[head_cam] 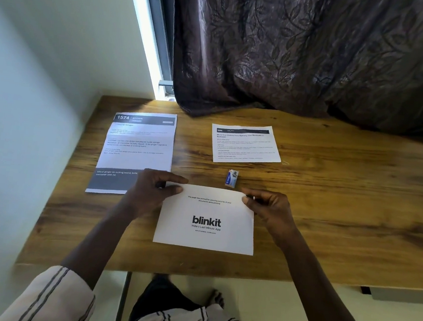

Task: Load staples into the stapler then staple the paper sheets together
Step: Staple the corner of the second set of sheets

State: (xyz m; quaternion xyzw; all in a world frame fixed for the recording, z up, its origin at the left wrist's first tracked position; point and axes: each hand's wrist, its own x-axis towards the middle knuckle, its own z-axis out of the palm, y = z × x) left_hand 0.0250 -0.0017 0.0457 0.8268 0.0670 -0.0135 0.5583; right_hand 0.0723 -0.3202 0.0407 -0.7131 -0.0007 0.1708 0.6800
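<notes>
A white sheet printed "blinkit" [204, 226] lies on the wooden table [327, 221] in front of me. My left hand [151, 191] pinches its top left corner between thumb and fingers. At the top right corner my right hand [267, 206] pinches the edge the same way. A small dark thing shows at those fingertips; I cannot tell what it is. A small blue and white staple box [232, 178] stands just beyond the sheet, between my hands. No stapler is plainly in view.
A long printed sheet headed "1574" [137, 148] lies at the left, partly under my left hand. Another printed sheet [245, 144] lies further back on the right, with a small thin bit [285, 163] by its corner. A dark curtain [290, 65] hangs over the table's far edge.
</notes>
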